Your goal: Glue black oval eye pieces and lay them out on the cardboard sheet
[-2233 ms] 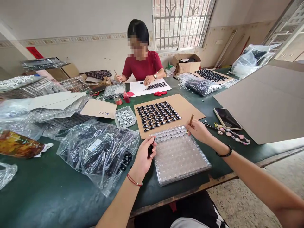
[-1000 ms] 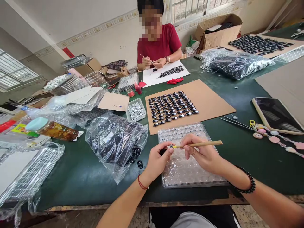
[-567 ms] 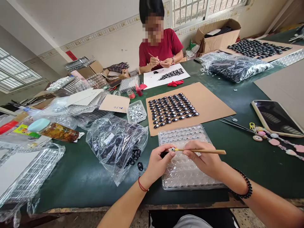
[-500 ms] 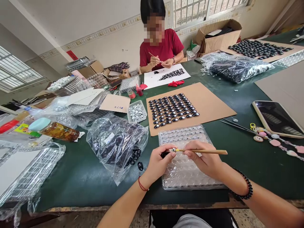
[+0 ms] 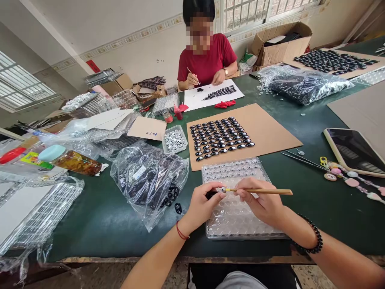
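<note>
My left hand (image 5: 205, 202) is closed, pinching a small shiny silver-and-black piece (image 5: 223, 190) between thumb and fingertips; most of it is hidden. In my right hand (image 5: 260, 198) is a thin wooden stick (image 5: 270, 191) with a yellow band near its tip, held like a pen. Its tip meets the piece in my left hand. Both hands are above a clear plastic tray (image 5: 240, 222) with rows of round hollows, some at the far end filled. Beyond it, rows of black oval pieces with silvery centres (image 5: 222, 140) lie on a brown cardboard sheet (image 5: 270, 126).
Left of the tray lies a clear bag of black pieces (image 5: 144, 176), with a tub of silvery bits (image 5: 174, 140) behind. Tweezers (image 5: 303, 158) and a phone (image 5: 355, 150) are at right. Across the table a person in red (image 5: 207, 60) holds a thin stick over white paper.
My hands keep the same grip, the stick still at the piece. The view has shifted slightly. The person opposite has moved their hands apart and lowered their stick towards the white paper.
</note>
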Action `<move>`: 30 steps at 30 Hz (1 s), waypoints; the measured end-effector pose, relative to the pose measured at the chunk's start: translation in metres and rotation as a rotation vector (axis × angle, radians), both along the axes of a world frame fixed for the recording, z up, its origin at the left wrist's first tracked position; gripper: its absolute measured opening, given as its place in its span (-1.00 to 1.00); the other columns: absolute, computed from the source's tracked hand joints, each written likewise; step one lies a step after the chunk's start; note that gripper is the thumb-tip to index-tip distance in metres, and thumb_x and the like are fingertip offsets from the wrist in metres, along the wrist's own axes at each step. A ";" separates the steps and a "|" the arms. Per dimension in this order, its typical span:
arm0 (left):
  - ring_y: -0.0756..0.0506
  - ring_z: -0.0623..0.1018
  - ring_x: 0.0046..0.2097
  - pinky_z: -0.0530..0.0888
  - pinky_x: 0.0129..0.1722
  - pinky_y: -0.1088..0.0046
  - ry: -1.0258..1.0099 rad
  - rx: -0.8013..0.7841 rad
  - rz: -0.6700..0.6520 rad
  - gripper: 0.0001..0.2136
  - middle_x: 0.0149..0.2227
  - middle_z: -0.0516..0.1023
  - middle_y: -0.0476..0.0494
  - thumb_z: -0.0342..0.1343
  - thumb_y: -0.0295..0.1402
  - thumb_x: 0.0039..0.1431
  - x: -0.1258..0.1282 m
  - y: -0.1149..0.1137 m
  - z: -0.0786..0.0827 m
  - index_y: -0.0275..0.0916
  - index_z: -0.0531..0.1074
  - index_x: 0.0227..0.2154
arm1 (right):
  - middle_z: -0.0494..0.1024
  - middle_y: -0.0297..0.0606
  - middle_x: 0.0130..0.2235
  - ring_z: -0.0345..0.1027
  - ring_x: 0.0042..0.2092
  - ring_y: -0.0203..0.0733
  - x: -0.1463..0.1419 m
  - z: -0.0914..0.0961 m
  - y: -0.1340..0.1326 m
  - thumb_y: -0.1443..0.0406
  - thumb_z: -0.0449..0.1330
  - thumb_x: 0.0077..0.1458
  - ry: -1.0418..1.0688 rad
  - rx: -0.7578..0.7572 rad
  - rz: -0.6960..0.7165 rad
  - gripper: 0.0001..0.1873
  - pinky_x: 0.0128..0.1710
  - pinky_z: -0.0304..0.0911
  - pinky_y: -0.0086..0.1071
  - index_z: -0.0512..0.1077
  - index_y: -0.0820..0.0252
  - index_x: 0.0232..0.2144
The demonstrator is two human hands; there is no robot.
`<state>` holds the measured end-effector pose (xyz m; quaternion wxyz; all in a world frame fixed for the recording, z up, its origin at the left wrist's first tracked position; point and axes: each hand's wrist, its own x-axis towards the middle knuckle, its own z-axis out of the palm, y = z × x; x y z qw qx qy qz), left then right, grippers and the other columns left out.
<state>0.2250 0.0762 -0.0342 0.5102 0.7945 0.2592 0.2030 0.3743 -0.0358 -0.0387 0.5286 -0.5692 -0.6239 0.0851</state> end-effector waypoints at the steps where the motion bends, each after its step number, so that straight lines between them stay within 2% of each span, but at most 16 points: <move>1: -0.06 0.48 -0.32 0.40 -0.30 0.47 -0.001 0.014 0.002 -0.81 -0.30 0.55 -0.14 0.12 -0.31 0.04 0.000 0.000 -0.001 -0.27 0.49 -0.30 | 0.40 -0.37 -0.50 0.27 -0.49 -0.36 0.000 0.000 0.000 0.35 0.02 0.15 -0.007 -0.002 0.003 -0.94 -0.48 0.17 -0.48 0.25 0.13 -0.38; 6: -0.08 0.50 -0.26 0.40 -0.23 0.45 -0.001 0.125 0.027 -0.83 -0.27 0.55 -0.12 0.12 -0.33 0.05 0.000 -0.001 -0.002 -0.22 0.49 -0.28 | 0.39 -0.38 -0.54 0.23 -0.54 -0.36 0.000 0.003 0.002 0.34 0.00 0.15 -0.050 -0.033 -0.039 -0.91 -0.53 0.13 -0.48 0.26 0.14 -0.41; 12: -0.05 0.49 -0.31 0.40 -0.26 0.48 0.016 0.230 0.045 -0.81 -0.29 0.55 -0.10 0.12 -0.31 0.06 -0.001 0.000 -0.002 -0.20 0.49 -0.25 | 0.37 -0.39 -0.55 0.24 -0.53 -0.38 -0.001 0.003 0.001 0.35 0.01 0.15 -0.050 -0.025 -0.055 -0.91 -0.51 0.14 -0.50 0.26 0.14 -0.41; 18: -0.07 0.48 -0.33 0.40 -0.28 0.44 0.036 0.282 0.055 -0.81 -0.29 0.55 -0.11 0.10 -0.29 0.07 -0.003 -0.001 -0.006 -0.18 0.49 -0.25 | 0.34 -0.37 -0.58 0.25 -0.56 -0.36 0.002 -0.001 0.002 0.30 -0.02 0.17 0.154 -0.099 -0.077 -0.83 -0.55 0.14 -0.47 0.27 0.17 -0.46; 21: -0.07 0.48 -0.33 0.39 -0.28 0.43 0.039 0.299 0.108 -0.81 -0.30 0.55 -0.11 0.11 -0.29 0.06 -0.003 0.005 -0.002 -0.20 0.49 -0.25 | 0.37 -0.36 -0.56 0.27 -0.56 -0.35 0.002 -0.002 0.001 0.29 -0.01 0.17 0.265 -0.086 -0.061 -0.83 -0.55 0.17 -0.45 0.27 0.18 -0.45; 24: -0.04 0.46 -0.37 0.37 -0.30 0.46 0.032 0.363 0.236 -0.77 -0.36 0.53 -0.08 0.08 -0.26 0.08 0.004 0.040 0.017 -0.21 0.48 -0.23 | 0.38 -0.35 -0.54 0.28 -0.57 -0.36 0.003 -0.002 0.000 0.29 -0.01 0.17 0.356 -0.043 -0.073 -0.85 -0.54 0.21 -0.44 0.27 0.18 -0.43; 27: -0.03 0.44 -0.45 0.35 -0.37 0.47 0.036 0.443 0.412 -0.68 -0.43 0.51 -0.10 0.02 -0.24 0.12 0.012 0.101 0.043 -0.25 0.42 -0.10 | 0.37 -0.37 -0.56 0.28 -0.56 -0.36 0.005 -0.001 -0.001 0.28 0.00 0.17 0.384 -0.020 -0.089 -0.83 -0.54 0.22 -0.44 0.27 0.17 -0.45; 29: -0.08 0.46 -0.34 0.34 -0.26 0.43 0.097 0.544 0.502 -0.65 -0.33 0.53 -0.19 0.09 -0.32 0.07 0.014 0.138 0.056 -0.32 0.41 -0.07 | 0.36 -0.37 -0.57 0.28 -0.57 -0.36 0.006 0.000 0.000 0.28 0.00 0.17 0.365 -0.018 -0.098 -0.82 -0.54 0.21 -0.44 0.27 0.18 -0.46; 30: -0.11 0.47 -0.28 0.33 -0.21 0.40 0.115 0.568 0.531 -0.64 -0.28 0.52 -0.22 0.12 -0.35 0.03 0.014 0.148 0.060 -0.34 0.41 -0.08 | 0.36 -0.37 -0.58 0.27 -0.58 -0.36 0.007 0.000 0.001 0.28 0.00 0.17 0.357 -0.017 -0.102 -0.82 -0.54 0.21 -0.45 0.26 0.18 -0.47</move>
